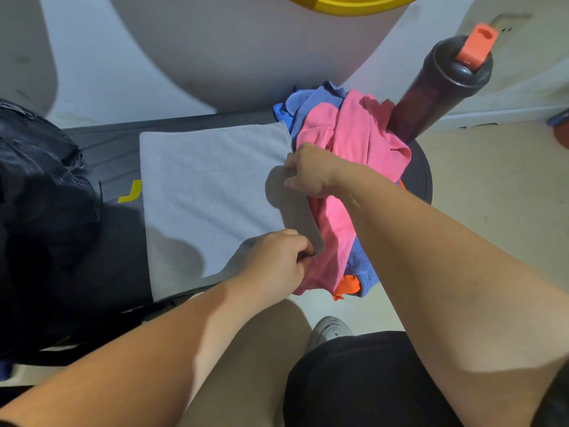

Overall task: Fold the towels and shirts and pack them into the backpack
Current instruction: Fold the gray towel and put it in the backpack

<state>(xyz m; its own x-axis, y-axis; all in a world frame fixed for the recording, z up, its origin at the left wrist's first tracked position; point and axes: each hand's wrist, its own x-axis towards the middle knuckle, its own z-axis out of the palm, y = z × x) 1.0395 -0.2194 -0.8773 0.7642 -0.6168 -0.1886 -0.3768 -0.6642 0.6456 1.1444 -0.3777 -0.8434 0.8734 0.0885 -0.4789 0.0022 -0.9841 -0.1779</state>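
Note:
A grey towel [209, 192] lies spread flat on a dark bench [110, 152]. My left hand [277, 260] pinches the towel's near right corner. My right hand [308, 171] grips its right edge close to the far corner. Right of the towel sits a heap of cloths: a pink one [354, 134] on top, blue ones [311, 103] under it and an orange piece [348, 286] at the near end. The black backpack [40, 211] stands at the left end of the bench.
A dark bottle with an orange cap [443, 84] leans behind the cloth heap at the right. A large white rounded object [234, 47] rises behind the bench. My knee in black shorts [363, 377] and a grey shoe [329, 329] are below, on a pale floor.

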